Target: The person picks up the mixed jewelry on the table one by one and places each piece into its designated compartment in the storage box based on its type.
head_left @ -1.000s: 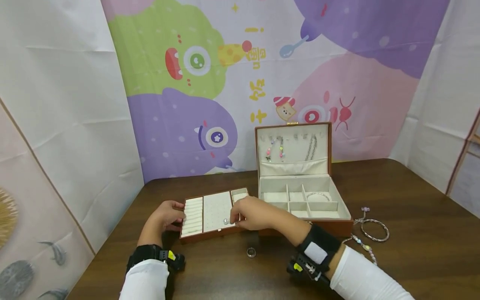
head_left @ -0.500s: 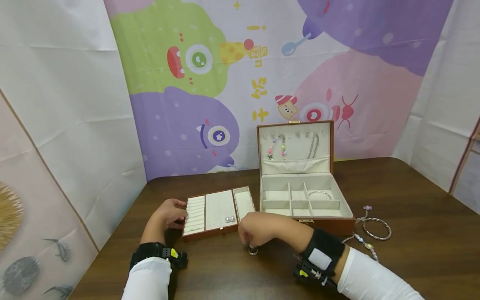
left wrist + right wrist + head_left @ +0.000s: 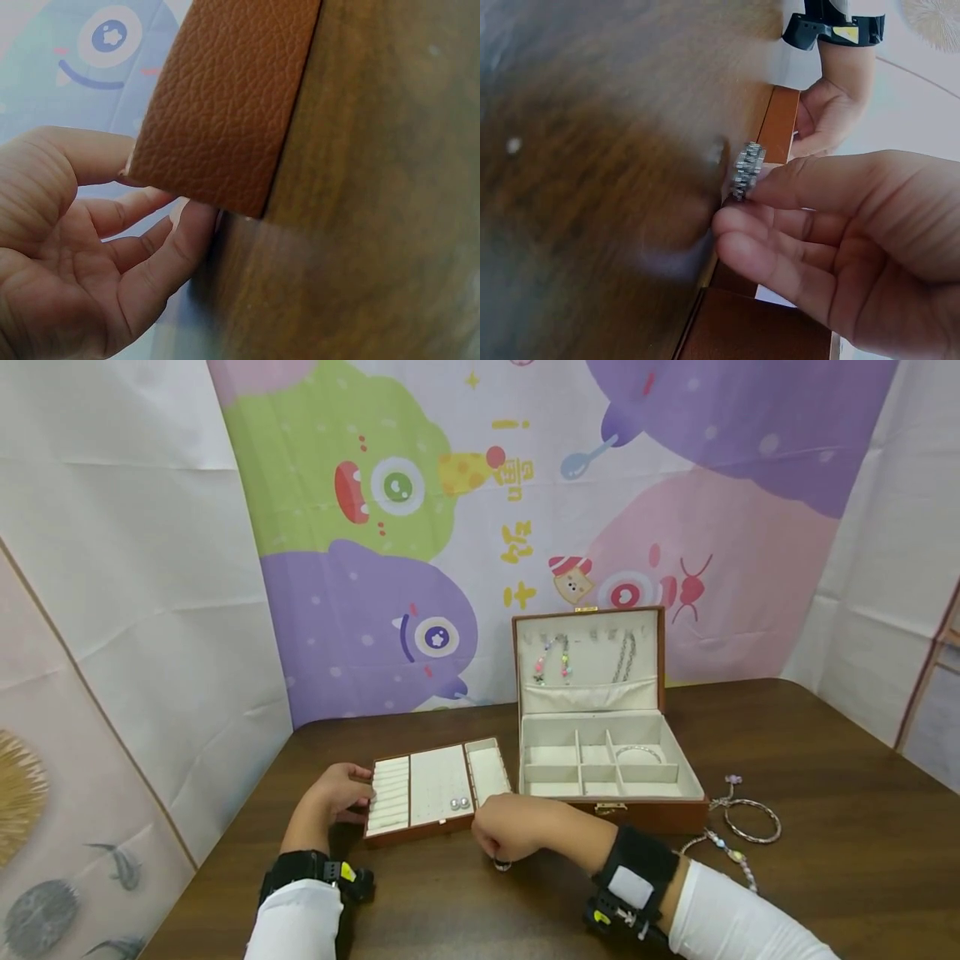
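Observation:
My right hand (image 3: 513,827) pinches a silvery ring (image 3: 748,169) between thumb and fingertips, low over the table in front of the two boxes. The ring has a beaded, chain-like band. Left of it lies a brown leather jewelry tray (image 3: 437,777) with ring rolls, a flat white pad and a narrow side compartment. Two pearl-like studs (image 3: 460,804) sit at the pad's front edge. At the tray's left end, my left hand (image 3: 339,792) holds the edge, one finger at the top rim and another low by the bottom corner in the left wrist view.
An open brown jewelry box (image 3: 611,808) stands behind my right hand. A bangle (image 3: 637,750) lies in one compartment, and a beaded strand (image 3: 565,658) and chain (image 3: 624,658) hang in its lid. Right of it lie another bangle (image 3: 752,839) and a beaded bracelet (image 3: 738,857) on the table.
My right hand has moved from the tray's pad down toward me and has picked up the ring from the table. Two studs show on the pad. The left hand stays at the tray.

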Available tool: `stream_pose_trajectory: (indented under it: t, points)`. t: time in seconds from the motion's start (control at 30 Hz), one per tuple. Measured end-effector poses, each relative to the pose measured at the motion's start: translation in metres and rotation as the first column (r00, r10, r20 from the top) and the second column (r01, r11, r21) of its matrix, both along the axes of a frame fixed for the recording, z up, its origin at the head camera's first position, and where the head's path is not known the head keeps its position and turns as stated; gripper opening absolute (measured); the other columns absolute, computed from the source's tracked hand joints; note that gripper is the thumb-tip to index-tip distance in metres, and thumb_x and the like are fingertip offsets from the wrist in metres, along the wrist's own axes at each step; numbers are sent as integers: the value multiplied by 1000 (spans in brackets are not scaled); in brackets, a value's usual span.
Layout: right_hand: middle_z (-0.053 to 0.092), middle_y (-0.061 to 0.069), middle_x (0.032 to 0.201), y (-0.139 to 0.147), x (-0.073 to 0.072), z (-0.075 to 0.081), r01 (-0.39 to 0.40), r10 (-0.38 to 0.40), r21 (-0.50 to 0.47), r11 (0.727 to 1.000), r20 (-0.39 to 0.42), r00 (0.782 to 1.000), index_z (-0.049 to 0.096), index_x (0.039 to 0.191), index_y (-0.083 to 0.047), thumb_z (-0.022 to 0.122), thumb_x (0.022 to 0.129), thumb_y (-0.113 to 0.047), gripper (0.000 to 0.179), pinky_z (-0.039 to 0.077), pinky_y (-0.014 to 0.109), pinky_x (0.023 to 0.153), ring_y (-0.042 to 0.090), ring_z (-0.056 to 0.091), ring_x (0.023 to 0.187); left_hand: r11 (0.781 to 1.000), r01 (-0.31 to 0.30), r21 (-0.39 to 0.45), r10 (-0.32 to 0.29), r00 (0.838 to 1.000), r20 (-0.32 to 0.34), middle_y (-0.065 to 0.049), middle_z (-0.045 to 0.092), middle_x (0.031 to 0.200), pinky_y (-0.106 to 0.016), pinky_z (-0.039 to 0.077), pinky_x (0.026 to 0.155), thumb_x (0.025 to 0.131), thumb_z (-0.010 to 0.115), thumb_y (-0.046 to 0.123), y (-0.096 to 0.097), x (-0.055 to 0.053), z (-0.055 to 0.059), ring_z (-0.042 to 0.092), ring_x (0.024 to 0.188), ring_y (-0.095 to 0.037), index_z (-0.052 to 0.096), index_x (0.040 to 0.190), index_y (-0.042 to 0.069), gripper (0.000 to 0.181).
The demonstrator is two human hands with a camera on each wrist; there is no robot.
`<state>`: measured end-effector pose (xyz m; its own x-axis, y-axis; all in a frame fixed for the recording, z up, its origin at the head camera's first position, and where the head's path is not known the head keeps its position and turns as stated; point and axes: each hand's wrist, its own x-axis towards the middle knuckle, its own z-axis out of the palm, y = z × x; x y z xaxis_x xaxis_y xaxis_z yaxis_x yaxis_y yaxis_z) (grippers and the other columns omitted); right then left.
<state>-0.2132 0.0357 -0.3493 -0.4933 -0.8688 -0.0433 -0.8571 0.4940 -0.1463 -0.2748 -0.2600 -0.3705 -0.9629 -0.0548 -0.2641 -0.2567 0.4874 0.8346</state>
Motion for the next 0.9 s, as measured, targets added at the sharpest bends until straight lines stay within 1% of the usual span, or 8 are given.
stream_pose_trajectory:
  t: [0.1,0.2,0.37,0.47,0.53,0.67,0.77,0.9]
  points:
    - [42,-13,57,0,-3,-1,-27,27,-44,999,4,1000,53,60,-15,65,77,10,32,31,12,51,1,36,53,1000,0,6,0,1000,4,-21,49,107,-45,58,73,88,60,-3,-1,0,-2,55,80,-26,44,130,-9,45]
    - [43,-14,58,-3,-7,1,-43,44,-86,995,10,999,53,62,-16,66,75,10,32,34,12,53,1,39,55,1000,-1,6,1,1000,6,-21,49,107,-45,58,73,88,61,-3,-1,0,-2,55,80,-26,44,130,-9,45]
    - [48,-13,62,-12,-14,12,-63,64,-154,986,-3,998,58,68,-14,69,75,8,26,39,14,57,1,44,58,1000,-8,4,8,1000,9,-21,49,108,-45,58,74,88,61,-3,-2,0,-2,55,80,-26,44,131,-9,46]
    - [52,-12,64,-22,-17,19,-69,66,-181,981,-20,998,62,71,-14,70,77,6,22,41,13,60,1,47,61,1000,-10,1,10,1000,12,-21,49,108,-45,58,74,88,61,-2,-2,0,-1,55,81,-26,44,131,-9,47]
    - [56,-10,66,-30,-20,22,-69,67,-202,977,-17,998,64,73,-13,71,78,5,20,42,14,61,2,50,62,1000,-13,5,13,1000,13,-21,49,108,-45,58,74,88,61,-3,-3,0,-1,55,81,-26,44,132,-9,47]
    - [65,-7,74,-47,-25,24,-41,45,-242,969,10,999,70,83,-10,72,82,0,10,45,13,65,1,57,69,1000,-12,24,12,1000,11,-20,49,106,-44,58,72,88,60,-3,-3,0,-2,54,78,-25,43,131,-9,47]
    - [70,-5,82,-59,-30,20,-7,20,-281,960,42,999,73,92,-7,73,84,-4,8,46,12,69,0,61,74,999,-11,31,11,1000,11,-20,49,105,-44,58,71,87,60,-4,-2,-1,-2,54,77,-24,43,131,-9,47]
    - [72,-3,85,-74,-36,12,26,-14,-323,946,40,999,75,94,-7,74,86,-7,8,47,13,71,1,63,77,1000,-11,23,11,1000,13,-19,49,105,-43,58,71,87,60,-3,-2,-1,-1,54,78,-24,44,132,-8,47]
